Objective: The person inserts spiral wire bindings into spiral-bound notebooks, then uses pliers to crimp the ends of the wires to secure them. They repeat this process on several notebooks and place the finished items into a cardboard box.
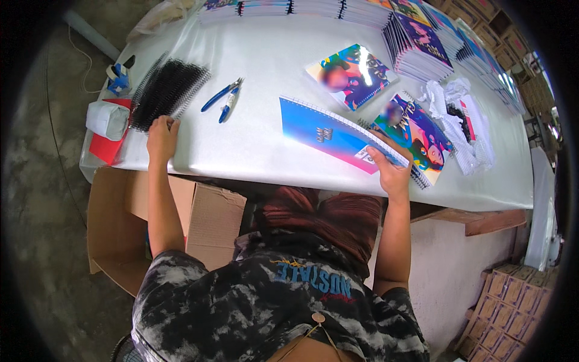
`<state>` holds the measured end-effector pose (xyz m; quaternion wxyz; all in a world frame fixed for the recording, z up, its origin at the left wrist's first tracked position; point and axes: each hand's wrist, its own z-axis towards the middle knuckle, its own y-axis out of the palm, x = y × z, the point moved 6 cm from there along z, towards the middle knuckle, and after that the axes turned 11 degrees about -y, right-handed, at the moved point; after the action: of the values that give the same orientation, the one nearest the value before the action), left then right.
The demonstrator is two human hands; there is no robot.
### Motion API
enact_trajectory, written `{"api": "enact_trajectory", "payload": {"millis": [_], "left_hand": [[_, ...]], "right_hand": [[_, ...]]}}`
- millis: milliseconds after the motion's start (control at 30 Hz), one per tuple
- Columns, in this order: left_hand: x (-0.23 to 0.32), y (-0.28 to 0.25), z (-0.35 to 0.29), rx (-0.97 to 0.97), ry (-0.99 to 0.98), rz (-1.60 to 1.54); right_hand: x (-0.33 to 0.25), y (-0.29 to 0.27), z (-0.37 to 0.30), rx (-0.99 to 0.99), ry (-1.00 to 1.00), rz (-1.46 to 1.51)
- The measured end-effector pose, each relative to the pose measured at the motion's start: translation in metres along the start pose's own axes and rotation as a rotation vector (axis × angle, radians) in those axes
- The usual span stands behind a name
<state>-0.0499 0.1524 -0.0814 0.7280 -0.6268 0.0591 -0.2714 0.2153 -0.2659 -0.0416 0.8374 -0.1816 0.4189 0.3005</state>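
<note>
My left hand (161,137) is at the near end of a pile of black spiral binding coils (169,90), its fingers pinched on a coil there. How many coils it grips is hidden. In my right hand (393,172) is a notebook (329,133) with a blue-to-pink cover, tilted above the table, a row of punched holes along its upper edge. Partly under that hand lies a colourful spiral notebook (416,136). Another colourful notebook (353,77) lies farther back. Between the coils and the held notebook rest blue-handled pliers (223,99).
Stacks of notebooks (416,48) line the table's far and right sides. Crumpled white wrapping (461,127) lies at right. A white roll (108,119) sits on a red sheet (105,148) at left, near a blue tape dispenser (119,79). Below stands an open cardboard box (214,223).
</note>
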Motion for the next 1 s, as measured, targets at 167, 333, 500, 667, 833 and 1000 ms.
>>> {"api": "enact_trajectory", "payload": {"millis": [167,333,500,667,833,1000], "left_hand": [[-0.005,-0.017,-0.014,0.176,-0.006,-0.411],[0.038,-0.03,-0.011,-0.371,0.013,-1.434],[0.142,-0.082,-0.05,-0.526,0.19,-1.206],[0.203,-0.069,-0.062,-0.512,0.46,-1.158],[0.229,-0.042,-0.076,-0.86,0.38,-0.994],[0.231,-0.028,-0.07,-0.644,0.428,-0.864]], "right_hand": [[-0.009,0.005,0.005,-0.019,-0.045,0.015],[-0.01,0.004,0.005,-0.087,-0.06,-0.034],[-0.009,-0.012,0.001,0.011,-0.011,0.001],[-0.01,-0.008,0.0,0.023,0.003,-0.005],[-0.012,-0.007,-0.001,0.022,-0.01,-0.013],[-0.011,-0.006,-0.002,0.038,-0.037,0.009]]}}
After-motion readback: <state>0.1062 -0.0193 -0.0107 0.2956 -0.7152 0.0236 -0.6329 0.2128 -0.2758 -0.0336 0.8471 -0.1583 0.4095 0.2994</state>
